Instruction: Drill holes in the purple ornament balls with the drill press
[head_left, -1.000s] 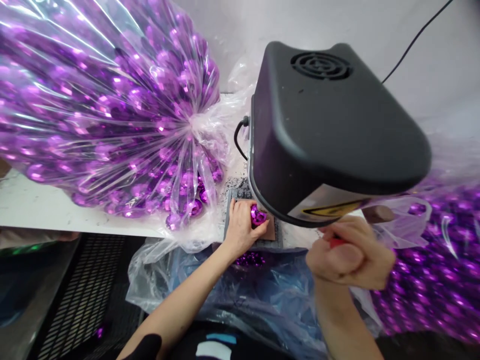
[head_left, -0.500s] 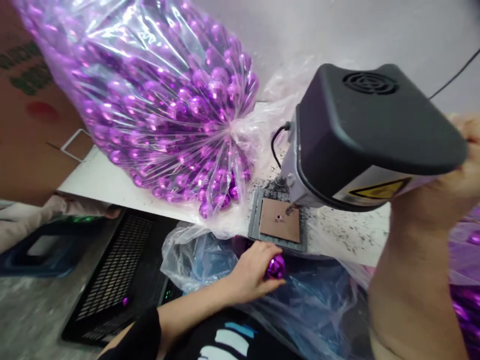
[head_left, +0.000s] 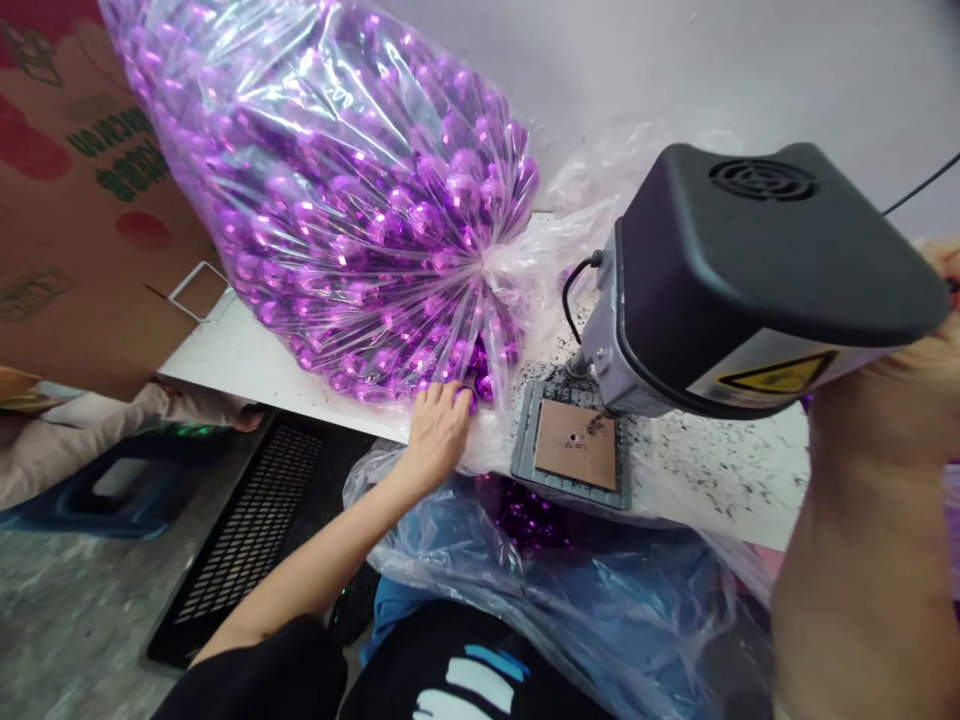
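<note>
My left hand reaches to the lower edge of a large clear bag of shiny purple balls, its fingers curled over something at the bag's gathered mouth. What those fingers touch is mostly hidden. My right hand is at the far right behind a black machine head with a yellow warning label; its fingers are largely hidden by the housing. Below the machine head, a square brown plate with a small hole lies on a grey base.
Dark shavings litter the white table. An open clear bag with purple balls hangs at the front edge. A cardboard box stands left, above another person's sleeve. A black crate is below.
My left hand has moved up and left from the open bag to the tied bag. The purple ball it held earlier is out of its grasp. The view has shifted slightly.
</note>
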